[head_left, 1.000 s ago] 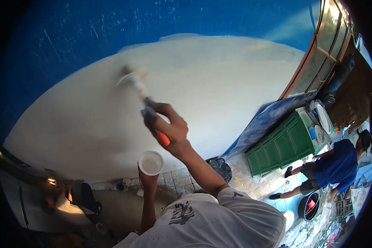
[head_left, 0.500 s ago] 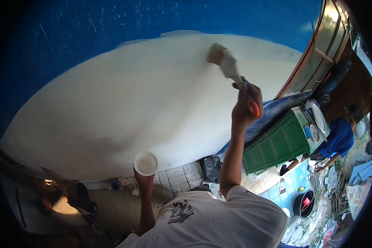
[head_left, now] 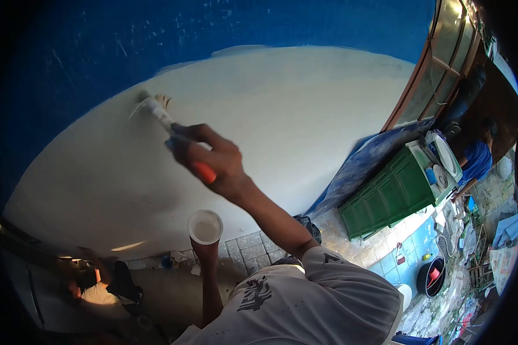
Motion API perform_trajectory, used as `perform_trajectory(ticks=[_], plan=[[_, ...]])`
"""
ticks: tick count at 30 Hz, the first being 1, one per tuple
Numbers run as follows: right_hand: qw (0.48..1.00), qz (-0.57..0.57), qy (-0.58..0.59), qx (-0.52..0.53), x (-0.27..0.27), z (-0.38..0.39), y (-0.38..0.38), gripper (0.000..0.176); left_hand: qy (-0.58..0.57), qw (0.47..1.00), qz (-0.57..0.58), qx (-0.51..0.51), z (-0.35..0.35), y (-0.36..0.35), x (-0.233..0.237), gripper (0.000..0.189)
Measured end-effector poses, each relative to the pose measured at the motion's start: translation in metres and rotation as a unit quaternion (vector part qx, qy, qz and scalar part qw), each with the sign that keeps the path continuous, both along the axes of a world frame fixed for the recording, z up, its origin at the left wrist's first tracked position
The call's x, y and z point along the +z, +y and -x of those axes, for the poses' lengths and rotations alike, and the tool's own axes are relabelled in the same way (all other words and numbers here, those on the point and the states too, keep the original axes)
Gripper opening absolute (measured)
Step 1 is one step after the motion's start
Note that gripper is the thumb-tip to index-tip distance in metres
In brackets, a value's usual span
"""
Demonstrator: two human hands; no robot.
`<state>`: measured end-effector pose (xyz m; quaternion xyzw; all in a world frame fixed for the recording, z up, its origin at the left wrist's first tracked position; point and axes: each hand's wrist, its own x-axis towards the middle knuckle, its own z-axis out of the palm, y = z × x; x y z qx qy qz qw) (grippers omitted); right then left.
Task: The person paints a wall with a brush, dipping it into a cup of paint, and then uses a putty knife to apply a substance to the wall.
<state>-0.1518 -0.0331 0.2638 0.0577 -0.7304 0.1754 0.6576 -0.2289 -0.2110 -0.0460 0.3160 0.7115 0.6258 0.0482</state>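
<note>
My right hand [head_left: 213,158] is wrapped round the handle of a paintbrush [head_left: 162,115], whose red-orange handle end pokes out below the palm. The splayed bristles meet the white part of the wall [head_left: 270,138], close to its curved border with the blue paint [head_left: 184,34] above. Lower down, my left hand [head_left: 206,253] grips a round white tub [head_left: 205,213] from underneath. Its open top faces the camera and shows a pale inside. A greyish shade lies over the white wall below the brush.
On the right stands a green cabinet [head_left: 388,192] with things on top, under a wood-framed window [head_left: 437,72]. A black bucket [head_left: 423,282] holds a red item. One person in blue [head_left: 476,161] is at far right; another person [head_left: 101,296] is low at left.
My right hand has swept the brush left across the white wall, from upper right to near the blue border. The tub has hardly moved. The person in blue has shifted, partly behind the cabinet.
</note>
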Motion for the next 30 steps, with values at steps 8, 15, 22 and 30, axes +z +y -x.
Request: perform_trajectory(ticks=[8, 15, 22, 30], plan=[[0.959, 0.176, 0.154, -0.163, -0.004, -0.076, 0.07, 0.007, -0.007, 0.997, 0.028, 0.075, 0.006, -0.035, -0.012, 0.067], [0.931, 0.062, 0.131, -0.334, 0.003, -0.095, 0.048, 0.007, 0.007, 0.991, 0.035, 0.126, 0.021, -0.06, -0.015, 0.068], [0.993, -0.002, 0.012, -0.12, -0.001, -0.051, 0.018, 0.015, -0.031, 0.995, 0.013, 0.091, 0.043, -0.047, -0.04, 0.077], [0.964, 0.066, 0.082, -0.245, -0.002, -0.165, 0.115, 0.018, 0.029, 0.996, -0.018, 0.077, 0.026, -0.022, -0.034, 0.07]])
